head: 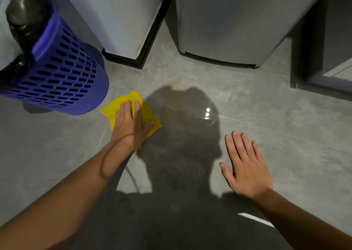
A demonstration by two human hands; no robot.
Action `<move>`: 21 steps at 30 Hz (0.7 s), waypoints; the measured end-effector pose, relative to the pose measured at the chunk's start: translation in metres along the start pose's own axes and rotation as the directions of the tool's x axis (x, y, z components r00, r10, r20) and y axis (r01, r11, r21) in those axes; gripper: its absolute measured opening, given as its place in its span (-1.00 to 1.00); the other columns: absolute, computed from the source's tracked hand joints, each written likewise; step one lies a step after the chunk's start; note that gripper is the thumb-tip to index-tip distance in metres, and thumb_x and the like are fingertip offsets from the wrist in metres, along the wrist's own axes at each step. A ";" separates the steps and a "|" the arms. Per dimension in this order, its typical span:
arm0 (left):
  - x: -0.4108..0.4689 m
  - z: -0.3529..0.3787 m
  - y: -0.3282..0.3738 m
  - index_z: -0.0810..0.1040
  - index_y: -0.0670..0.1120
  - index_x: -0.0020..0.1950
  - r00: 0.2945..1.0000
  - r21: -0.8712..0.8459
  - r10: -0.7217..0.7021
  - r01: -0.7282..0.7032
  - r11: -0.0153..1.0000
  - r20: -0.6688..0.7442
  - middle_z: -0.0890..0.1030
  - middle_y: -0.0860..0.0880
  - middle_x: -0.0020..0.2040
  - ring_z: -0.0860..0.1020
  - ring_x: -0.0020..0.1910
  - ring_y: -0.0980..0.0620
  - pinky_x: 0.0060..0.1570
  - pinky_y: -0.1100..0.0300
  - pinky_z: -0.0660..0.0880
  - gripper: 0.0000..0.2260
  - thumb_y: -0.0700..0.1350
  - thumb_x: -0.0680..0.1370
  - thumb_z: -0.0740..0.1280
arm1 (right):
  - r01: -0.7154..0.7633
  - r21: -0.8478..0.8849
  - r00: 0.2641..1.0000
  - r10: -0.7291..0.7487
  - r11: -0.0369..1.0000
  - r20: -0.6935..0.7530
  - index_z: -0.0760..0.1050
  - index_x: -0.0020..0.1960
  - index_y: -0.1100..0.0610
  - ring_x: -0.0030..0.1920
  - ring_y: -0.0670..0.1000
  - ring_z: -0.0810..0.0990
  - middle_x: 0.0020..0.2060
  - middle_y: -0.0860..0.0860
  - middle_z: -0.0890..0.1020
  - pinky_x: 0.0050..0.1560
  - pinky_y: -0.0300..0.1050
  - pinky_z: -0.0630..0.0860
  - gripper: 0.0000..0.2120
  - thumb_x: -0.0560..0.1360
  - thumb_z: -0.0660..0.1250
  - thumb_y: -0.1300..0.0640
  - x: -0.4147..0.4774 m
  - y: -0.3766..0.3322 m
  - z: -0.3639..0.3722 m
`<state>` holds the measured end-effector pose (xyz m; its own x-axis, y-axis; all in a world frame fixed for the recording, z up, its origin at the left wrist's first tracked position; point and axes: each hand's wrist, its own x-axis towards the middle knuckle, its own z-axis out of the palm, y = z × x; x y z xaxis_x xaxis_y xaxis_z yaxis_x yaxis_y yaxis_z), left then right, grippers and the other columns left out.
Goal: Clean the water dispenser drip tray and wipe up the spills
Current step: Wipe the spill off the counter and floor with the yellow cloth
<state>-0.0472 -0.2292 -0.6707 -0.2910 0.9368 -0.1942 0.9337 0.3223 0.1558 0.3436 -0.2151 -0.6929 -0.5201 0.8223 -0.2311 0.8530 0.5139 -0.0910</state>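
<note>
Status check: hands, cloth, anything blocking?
Left hand flat on yellow cloth, pressing it to floor. Right hand open, clear of cloth. Blue basket close beside cloth.

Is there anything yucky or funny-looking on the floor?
Yes. A yellowish-brown stain marks the grey floor, just beyond the yellow cloth that the left hand presses flat. It looks like a spill, and the cloth does not cover it.

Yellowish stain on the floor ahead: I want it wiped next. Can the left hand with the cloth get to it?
Probably yes. The left hand presses the yellow cloth flat on the floor, and only bare tile lies between it and the stain; the blue basket stands to the other side.
</note>
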 end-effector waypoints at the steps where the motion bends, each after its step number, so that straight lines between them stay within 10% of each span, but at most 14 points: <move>1: 0.018 -0.003 0.000 0.10 -0.19 0.68 0.997 -0.027 0.046 -0.045 0.999 0.064 0.12 -0.33 0.66 0.09 0.63 -0.39 0.58 -0.27 0.07 -0.20 0.25 0.62 0.27 | 0.003 0.003 1.000 -0.003 1.000 -0.003 -0.08 0.71 0.09 0.69 0.16 -0.09 0.69 0.13 -0.02 0.63 0.23 -0.02 -0.23 0.64 -0.01 -0.30 0.001 0.001 0.001; 5: 0.093 -0.021 0.006 -0.07 -0.10 0.71 0.899 0.036 0.366 -0.385 0.922 0.240 -0.08 -0.13 0.73 -0.13 0.69 -0.21 0.64 -0.17 -0.11 -0.08 0.37 0.56 0.25 | 0.002 0.013 1.000 -0.002 1.000 0.004 -0.04 0.70 0.10 0.69 0.16 -0.07 0.69 0.13 0.02 0.63 0.25 0.01 -0.22 0.63 -0.05 -0.31 0.003 0.003 0.004; 13: 0.057 -0.005 0.017 0.05 -0.10 0.70 0.559 0.222 0.789 -0.828 0.515 0.254 0.09 -0.15 0.70 0.03 0.68 -0.23 0.62 -0.22 0.04 -0.16 0.39 0.60 0.14 | 0.001 0.042 1.000 -0.001 0.999 0.006 -0.06 0.70 0.10 0.69 0.15 -0.09 0.69 0.11 -0.01 0.63 0.25 0.00 -0.21 0.63 -0.02 -0.33 0.003 0.005 0.007; 21: -0.139 0.065 0.046 0.11 -0.06 0.70 0.878 0.017 0.473 -0.475 0.880 0.072 0.09 -0.09 0.72 0.04 0.69 -0.19 0.52 -0.27 0.18 -0.05 0.39 0.47 0.33 | 0.012 0.078 1.000 -0.011 0.997 -0.015 -0.02 0.70 0.09 0.69 0.13 -0.09 0.70 0.09 0.02 0.64 0.23 0.01 -0.22 0.63 0.09 -0.26 0.000 0.003 0.000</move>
<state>0.0498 -0.3535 -0.6991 0.2013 0.9652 -0.1669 0.9633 -0.1642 0.2124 0.3460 -0.2136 -0.6933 -0.5298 0.8203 -0.2156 0.8476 0.5032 -0.1686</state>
